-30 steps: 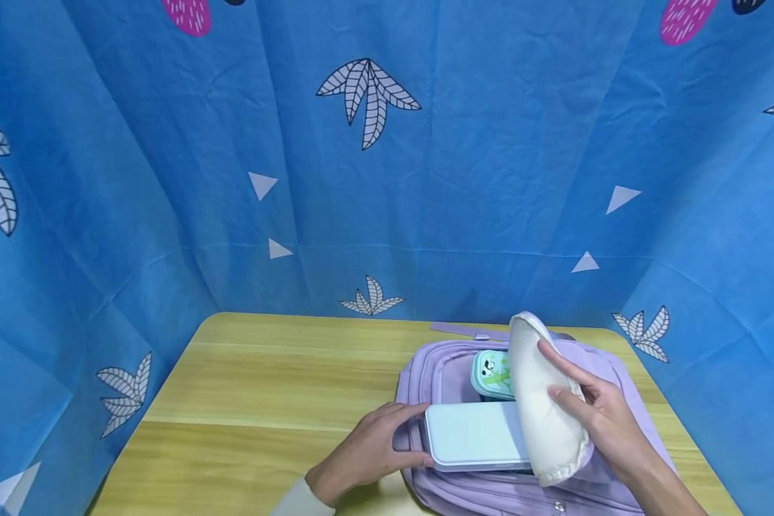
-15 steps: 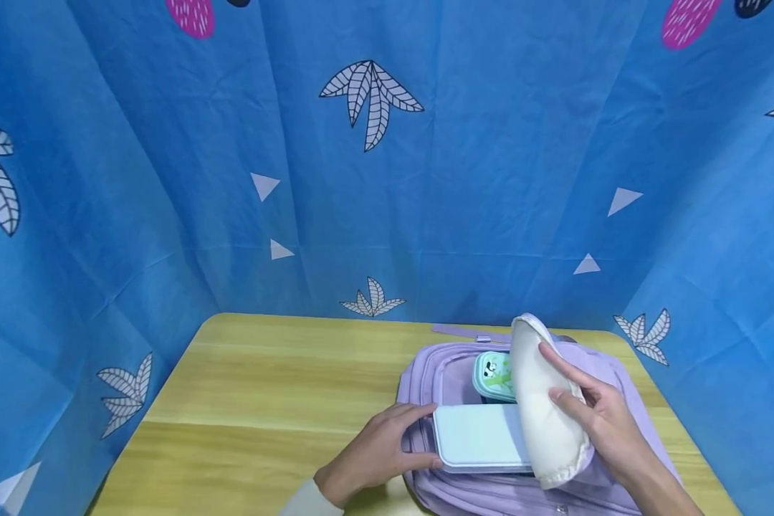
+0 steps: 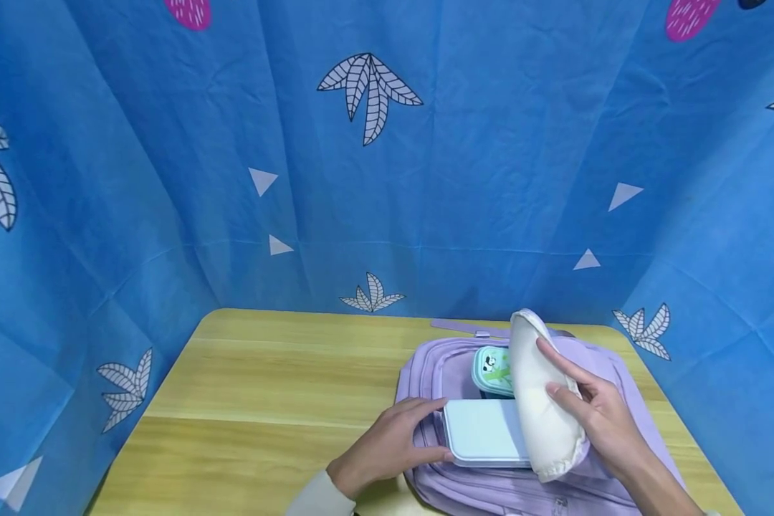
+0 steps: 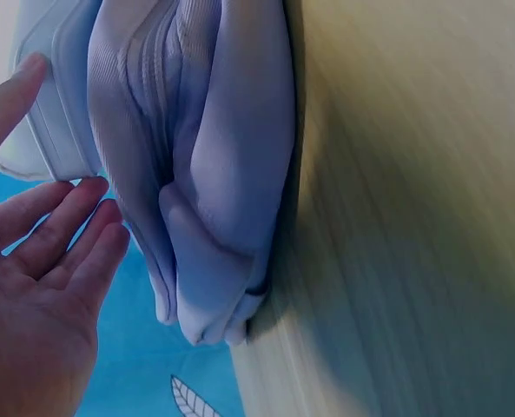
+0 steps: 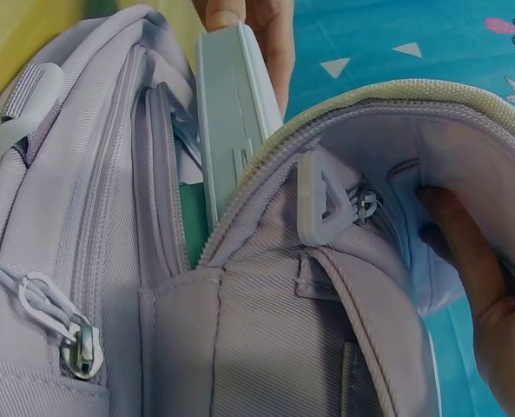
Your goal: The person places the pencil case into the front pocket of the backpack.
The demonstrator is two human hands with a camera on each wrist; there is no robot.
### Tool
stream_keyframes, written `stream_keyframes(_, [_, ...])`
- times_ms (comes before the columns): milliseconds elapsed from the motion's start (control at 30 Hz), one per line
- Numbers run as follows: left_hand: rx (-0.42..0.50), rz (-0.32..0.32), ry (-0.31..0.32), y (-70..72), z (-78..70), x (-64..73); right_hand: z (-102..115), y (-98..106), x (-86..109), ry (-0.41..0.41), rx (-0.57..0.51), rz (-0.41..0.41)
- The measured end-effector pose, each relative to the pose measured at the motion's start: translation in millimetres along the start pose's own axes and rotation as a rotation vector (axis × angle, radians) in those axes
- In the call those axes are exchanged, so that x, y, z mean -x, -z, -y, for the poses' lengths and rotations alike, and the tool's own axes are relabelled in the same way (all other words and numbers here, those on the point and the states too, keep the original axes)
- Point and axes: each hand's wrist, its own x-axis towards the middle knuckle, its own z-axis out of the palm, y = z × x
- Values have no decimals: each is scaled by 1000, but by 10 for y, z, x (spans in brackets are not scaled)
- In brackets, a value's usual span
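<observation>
A lilac backpack [image 3: 419,469] lies on the table with its main compartment unzipped. A pale blue pencil box [image 3: 484,430] lies partly in the opening, its right end hidden by the white-lined flap [image 3: 542,423]. My left hand [image 3: 393,444] grips the box's left end, thumb at the near side and fingers at the far corner. In the left wrist view, the thumb rests on the box [image 4: 62,95]. My right hand [image 3: 596,412] holds the raised flap, with thumb and index finger against its pale lining; the other fingers are mostly hidden.
Behind the pencil box, a mint case with a panda picture [image 3: 492,369] sits in the backpack. A strap [image 3: 454,327] trails behind it. Bare wooden table [image 3: 251,387] spreads to the left. A blue patterned curtain [image 3: 387,201] stands behind and at both sides.
My left hand has moved right with the pencil box, which slides further under the flap. My right hand still holds the flap in about the same place.
</observation>
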Motion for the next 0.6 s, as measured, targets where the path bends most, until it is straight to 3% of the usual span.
stream_keyframes(267, [-1, 13, 19, -93, -98, -97, 19, -7, -9, 0, -37, 7])
stream_keyframes(600, [-19, -36, 16, -241, -200, -184, -6, -23, 26, -16, -70, 9])
